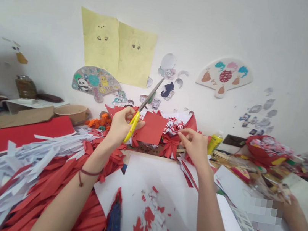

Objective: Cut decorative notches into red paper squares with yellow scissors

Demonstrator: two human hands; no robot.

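Observation:
My left hand (pixel 122 124) is closed around yellow-handled scissors (pixel 132 127), their grey blades pointing up and to the right. At the thumb of the same hand is the left edge of a square sheet of red paper (pixel 153 129), held upright. To the right of the sheet, my right hand (pixel 194 144) has thumb and forefinger pinched together; whether anything is between them cannot be made out. Behind my hands stand red-and-white paper flowers (pixel 174 126) in red wrapping with a red bow (pixel 170 147). Below lies white paper (pixel 159 174) with red and white scraps (pixel 149 217) on it.
Red strips (pixel 47 188) and white strips (pixel 25 162) are heaped at left, beside red card (pixel 23 136). A blue-handled tool (pixel 114 221) lies in front. A yellow bottle (pixel 215 143) and a wrapped bouquet (pixel 267 150) stand at right. Another person's hand (pixel 292 213) is at far right.

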